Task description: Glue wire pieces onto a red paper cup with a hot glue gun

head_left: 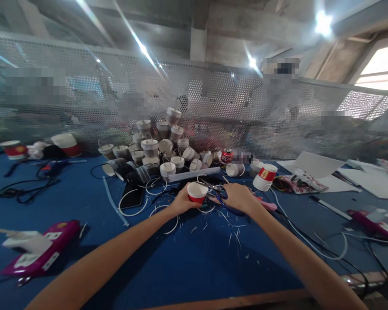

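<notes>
My left hand (pixel 180 201) is wrapped round a red and white paper cup (pixel 197 193), its open mouth tilted toward me. In my right hand (pixel 237 197) is a pair of scissors with dark blue handles (pixel 224 199); their blades reach to the cup's rim on its right side. Whether the blades touch the rim I cannot tell. Beneath and around both hands lie thin white offcuts (pixel 236 239) and curls of white cord (pixel 132 211). A pink-handled tool (pixel 267 204) lies just behind my right wrist, partly hidden.
Many wrapped cups (pixel 149 148) are heaped at the back, before a perforated metal screen (pixel 213 103). A cola can (pixel 226 156) and upturned stacked cups (pixel 265 177) stand to the right. Purple power strips (pixel 63 232) lie at both sides, with cables on the blue tabletop (pixel 194 267).
</notes>
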The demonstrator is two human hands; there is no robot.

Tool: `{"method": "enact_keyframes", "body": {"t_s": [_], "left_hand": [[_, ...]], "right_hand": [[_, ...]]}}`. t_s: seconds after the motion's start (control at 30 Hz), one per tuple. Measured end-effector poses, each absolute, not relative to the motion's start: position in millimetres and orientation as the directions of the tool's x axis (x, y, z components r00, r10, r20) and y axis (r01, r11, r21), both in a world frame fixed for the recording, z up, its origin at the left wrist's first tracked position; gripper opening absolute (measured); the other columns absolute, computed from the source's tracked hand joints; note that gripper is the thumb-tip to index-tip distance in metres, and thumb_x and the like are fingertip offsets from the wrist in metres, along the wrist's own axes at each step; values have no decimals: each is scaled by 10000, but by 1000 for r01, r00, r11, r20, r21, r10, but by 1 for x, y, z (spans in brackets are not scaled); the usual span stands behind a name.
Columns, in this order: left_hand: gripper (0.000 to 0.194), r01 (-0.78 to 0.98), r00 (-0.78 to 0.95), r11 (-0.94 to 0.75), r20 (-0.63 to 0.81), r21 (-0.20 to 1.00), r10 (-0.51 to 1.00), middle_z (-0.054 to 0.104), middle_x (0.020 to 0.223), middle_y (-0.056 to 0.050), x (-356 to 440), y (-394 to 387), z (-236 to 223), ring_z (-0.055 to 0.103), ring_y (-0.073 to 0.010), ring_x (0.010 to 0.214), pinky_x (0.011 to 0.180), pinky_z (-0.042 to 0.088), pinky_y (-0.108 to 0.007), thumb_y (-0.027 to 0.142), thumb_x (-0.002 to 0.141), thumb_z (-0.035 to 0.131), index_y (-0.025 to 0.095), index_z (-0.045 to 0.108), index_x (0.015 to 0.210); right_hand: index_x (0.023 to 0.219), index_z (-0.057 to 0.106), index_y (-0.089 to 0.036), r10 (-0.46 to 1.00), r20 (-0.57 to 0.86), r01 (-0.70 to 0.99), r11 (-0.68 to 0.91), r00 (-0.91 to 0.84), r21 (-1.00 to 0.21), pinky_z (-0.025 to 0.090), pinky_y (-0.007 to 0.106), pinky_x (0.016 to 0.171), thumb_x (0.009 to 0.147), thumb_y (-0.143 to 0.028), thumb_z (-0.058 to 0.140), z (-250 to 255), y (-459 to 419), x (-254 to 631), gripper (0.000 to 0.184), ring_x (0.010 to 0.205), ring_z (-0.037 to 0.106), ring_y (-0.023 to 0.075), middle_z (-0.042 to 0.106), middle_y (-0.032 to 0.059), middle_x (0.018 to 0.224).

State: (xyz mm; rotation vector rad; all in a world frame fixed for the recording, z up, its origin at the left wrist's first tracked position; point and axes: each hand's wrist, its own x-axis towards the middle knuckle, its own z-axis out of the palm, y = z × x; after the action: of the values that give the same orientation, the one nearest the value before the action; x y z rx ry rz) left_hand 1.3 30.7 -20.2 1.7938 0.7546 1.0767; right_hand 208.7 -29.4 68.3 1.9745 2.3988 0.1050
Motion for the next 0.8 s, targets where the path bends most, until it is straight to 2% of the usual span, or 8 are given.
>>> {"method": "enact_keyframes", "body": {"t_s": [0.4, 0.63, 0.8], "left_hand": [[606, 39, 436, -381, 328, 924, 838, 583, 915, -32, 1, 29, -17, 543, -175, 852, 826, 419, -346, 165, 479, 783, 142, 469, 996], [651, 71, 440, -413, 343, 908, 830, 578, 959, -40, -1, 31, -21, 541, -189, 904, 853, 415, -357, 171, 478, 790, 150, 461, 1039], [635, 46, 449, -386, 326, 921, 832, 576, 916, -24, 1, 30, -19, 546, -175, 858, 827, 428, -349, 170, 478, 787, 147, 453, 1017]], "right_hand": [[974, 597, -131, 977, 57, 975, 201, -206, 94, 465, 364, 719, 777, -661, 313, 64, -31, 206, 633, 907, 618, 301, 662, 160, 984], [950, 618, -142, 977, 7, 973, 210, -212, 91, 462, 351, 694, 779, -646, 329, 63, -27, 207, 606, 867, 632, 291, 672, 146, 955], [953, 626, -139, 980, -20, 974, 200, -199, 104, 459, 348, 687, 807, -571, 352, 62, -27, 209, 532, 854, 636, 290, 675, 149, 946]]}}
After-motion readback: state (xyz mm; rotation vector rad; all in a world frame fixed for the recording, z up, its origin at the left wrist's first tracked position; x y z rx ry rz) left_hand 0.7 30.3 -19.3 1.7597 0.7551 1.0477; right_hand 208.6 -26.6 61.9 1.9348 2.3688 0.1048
